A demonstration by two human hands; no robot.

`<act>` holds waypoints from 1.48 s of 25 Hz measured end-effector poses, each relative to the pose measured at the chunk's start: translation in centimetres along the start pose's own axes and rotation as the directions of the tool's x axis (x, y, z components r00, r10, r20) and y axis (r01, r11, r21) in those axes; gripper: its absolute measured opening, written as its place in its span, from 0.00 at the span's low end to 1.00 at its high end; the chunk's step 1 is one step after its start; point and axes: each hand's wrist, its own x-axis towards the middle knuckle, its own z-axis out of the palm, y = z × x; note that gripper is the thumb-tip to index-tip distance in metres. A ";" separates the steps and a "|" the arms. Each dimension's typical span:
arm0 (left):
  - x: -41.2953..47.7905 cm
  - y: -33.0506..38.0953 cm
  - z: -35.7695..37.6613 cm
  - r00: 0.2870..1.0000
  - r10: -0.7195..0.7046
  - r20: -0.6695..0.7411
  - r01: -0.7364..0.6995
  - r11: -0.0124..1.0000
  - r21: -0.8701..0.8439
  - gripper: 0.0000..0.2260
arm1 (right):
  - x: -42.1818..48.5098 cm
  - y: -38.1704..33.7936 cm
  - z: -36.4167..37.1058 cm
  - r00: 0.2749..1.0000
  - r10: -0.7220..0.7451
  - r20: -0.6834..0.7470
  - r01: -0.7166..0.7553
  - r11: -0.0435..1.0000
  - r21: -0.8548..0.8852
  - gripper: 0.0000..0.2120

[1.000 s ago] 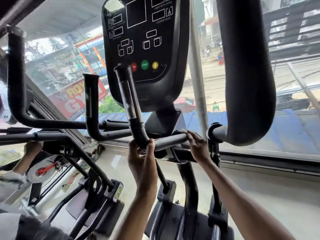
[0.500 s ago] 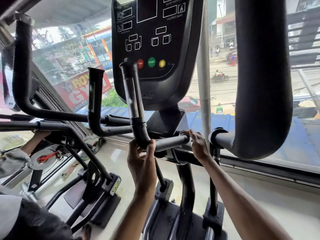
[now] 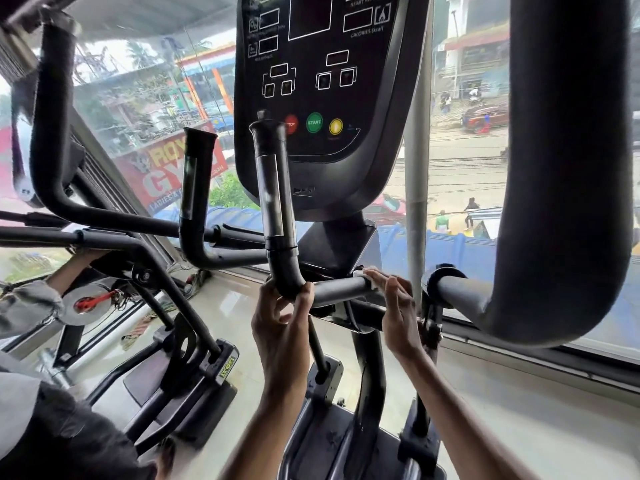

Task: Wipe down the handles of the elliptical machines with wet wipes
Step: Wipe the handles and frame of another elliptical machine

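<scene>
- The inner handle point(image 3: 275, 202) of the elliptical is gripped at its lower bend by the left hand point(image 3: 280, 323), with thumb and fingers wrapped right around the tube.
- A white wet wipe point(image 3: 367, 276) is pressed onto the handle's horizontal bit, just below the console point(image 3: 311, 98).
- The wipe is mostly covered by the right hand point(image 3: 396, 306), whose fingers are curled over it and the bar. Only a sliver of white can be seen tbh.
- The fat padded swing arm point(image 3: 568, 168) is seen off to the right, clear of both hands.
- Someone else's grey sleeve point(image 3: 27, 306) can be made out by the neighbouring machine point(image 3: 197, 209) on the left.
</scene>
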 end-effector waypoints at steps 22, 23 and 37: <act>0.1 -0.1 -0.4 1.000 0.004 0.027 -0.005 0.999 0.037 0.03 | -3.5 -2.8 3.2 0.967 -0.241 -0.079 0.228 0.963 -0.142 0.24; 0.2 -0.1 -0.4 1.000 0.008 0.029 -0.009 0.999 0.039 0.03 | -3.9 -2.8 3.4 0.954 -0.295 -0.058 0.284 0.947 -0.154 0.24; 1.5 0.4 -1.2 0.992 0.017 0.124 -0.022 0.999 0.041 0.05 | -4.9 -4.8 6.0 0.973 -0.168 -0.161 0.141 0.976 -0.167 0.30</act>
